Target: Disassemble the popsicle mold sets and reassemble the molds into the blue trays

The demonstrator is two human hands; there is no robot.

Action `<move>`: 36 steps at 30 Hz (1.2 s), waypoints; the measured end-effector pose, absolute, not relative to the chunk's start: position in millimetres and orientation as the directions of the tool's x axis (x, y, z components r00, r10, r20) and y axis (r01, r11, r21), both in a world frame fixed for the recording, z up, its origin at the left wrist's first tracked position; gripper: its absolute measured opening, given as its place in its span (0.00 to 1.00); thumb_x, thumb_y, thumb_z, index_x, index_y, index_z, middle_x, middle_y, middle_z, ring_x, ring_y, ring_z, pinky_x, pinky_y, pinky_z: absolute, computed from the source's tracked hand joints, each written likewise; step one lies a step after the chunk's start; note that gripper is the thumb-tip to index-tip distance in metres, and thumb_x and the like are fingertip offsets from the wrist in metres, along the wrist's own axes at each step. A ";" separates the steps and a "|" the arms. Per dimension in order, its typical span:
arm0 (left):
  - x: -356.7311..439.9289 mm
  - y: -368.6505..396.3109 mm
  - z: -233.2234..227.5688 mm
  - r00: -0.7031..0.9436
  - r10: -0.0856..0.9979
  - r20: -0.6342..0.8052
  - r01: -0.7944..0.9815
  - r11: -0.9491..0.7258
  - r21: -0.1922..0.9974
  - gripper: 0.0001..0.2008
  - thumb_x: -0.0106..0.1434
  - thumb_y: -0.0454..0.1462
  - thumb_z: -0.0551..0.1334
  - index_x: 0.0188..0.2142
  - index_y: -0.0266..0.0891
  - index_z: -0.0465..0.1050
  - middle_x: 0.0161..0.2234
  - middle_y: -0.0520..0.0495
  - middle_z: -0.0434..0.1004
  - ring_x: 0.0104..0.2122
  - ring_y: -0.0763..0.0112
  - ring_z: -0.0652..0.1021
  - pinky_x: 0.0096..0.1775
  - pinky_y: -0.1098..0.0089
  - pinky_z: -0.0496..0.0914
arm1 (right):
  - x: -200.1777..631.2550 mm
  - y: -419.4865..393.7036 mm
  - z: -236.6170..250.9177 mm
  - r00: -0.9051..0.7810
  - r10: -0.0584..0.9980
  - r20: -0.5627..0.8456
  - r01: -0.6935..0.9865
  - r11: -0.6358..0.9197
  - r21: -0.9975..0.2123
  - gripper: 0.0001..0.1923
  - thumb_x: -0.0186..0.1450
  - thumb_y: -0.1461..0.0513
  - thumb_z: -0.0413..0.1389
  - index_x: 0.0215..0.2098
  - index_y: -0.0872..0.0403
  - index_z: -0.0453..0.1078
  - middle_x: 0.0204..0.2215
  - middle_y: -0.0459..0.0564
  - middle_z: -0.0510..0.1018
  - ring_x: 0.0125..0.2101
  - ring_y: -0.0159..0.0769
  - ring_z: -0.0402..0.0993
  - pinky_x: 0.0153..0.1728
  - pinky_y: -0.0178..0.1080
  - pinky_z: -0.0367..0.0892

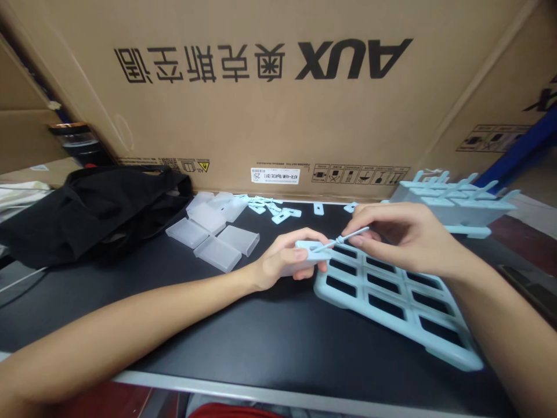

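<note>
My left hand point(276, 255) is closed around a whitish popsicle mold with a pale blue slotted lid point(311, 251) on top. A thin pale blue popsicle stick point(357, 232) is pinched in my right hand point(402, 235). Its far end lies at the lid's slot; I cannot tell how deep it goes in. Just beneath my hands, a pale blue mold rack point(387, 318) with rows of rectangular openings rests on the black table. Several translucent mold cups point(220, 251) lie left of my left hand. Loose slotted lids point(285, 216) are scattered behind it.
A pale blue rack of molds with upright sticks point(456, 206) stands at the back right. Black cloth point(96, 209) is heaped on the left, near a dark jar-like container point(78, 142). A large cardboard box point(270, 128) walls off the back of the table.
</note>
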State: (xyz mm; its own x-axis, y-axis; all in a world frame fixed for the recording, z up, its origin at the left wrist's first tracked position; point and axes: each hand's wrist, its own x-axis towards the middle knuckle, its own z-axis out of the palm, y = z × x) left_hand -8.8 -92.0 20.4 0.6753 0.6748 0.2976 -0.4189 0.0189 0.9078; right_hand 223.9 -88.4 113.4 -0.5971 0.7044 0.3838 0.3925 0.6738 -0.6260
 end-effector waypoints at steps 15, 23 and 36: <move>-6.6 -90.7 17.2 0.668 0.672 0.321 -0.440 0.008 0.898 0.18 0.65 0.49 0.62 0.47 0.39 0.68 0.34 0.46 0.76 0.22 0.78 0.66 0.28 0.71 0.61 | 226.2 -62.2 111.5 -0.550 0.788 0.276 0.538 0.587 -0.605 0.12 0.66 0.52 0.58 0.40 0.52 0.74 0.33 0.50 0.80 0.32 0.36 0.75 0.34 0.38 0.69; -3.4 -93.9 21.7 0.673 0.678 0.295 -0.433 0.038 0.901 0.18 0.65 0.50 0.63 0.45 0.40 0.64 0.33 0.47 0.77 0.21 0.78 0.67 0.26 0.73 0.60 | 169.2 22.6 107.3 -0.735 0.678 0.025 0.677 0.735 -0.046 0.17 0.63 0.65 0.54 0.47 0.57 0.77 0.45 0.55 0.82 0.42 0.42 0.78 0.44 0.40 0.69; -4.8 -94.6 25.6 0.682 0.663 0.309 -0.411 -0.001 0.911 0.18 0.63 0.49 0.65 0.42 0.39 0.66 0.32 0.48 0.76 0.20 0.79 0.65 0.26 0.73 0.61 | 81.3 82.3 74.4 -0.717 0.683 -0.138 0.691 0.722 -0.015 0.22 0.57 0.64 0.59 0.50 0.57 0.77 0.44 0.54 0.83 0.40 0.41 0.77 0.39 0.36 0.67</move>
State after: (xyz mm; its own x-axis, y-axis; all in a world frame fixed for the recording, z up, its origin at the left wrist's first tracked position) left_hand -4.8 -94.6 25.6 0.6823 0.6628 0.3086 -0.4113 -0.0009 0.9115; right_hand 81.3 82.3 74.4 -0.7169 0.6834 -0.1379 0.6914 0.7223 -0.0150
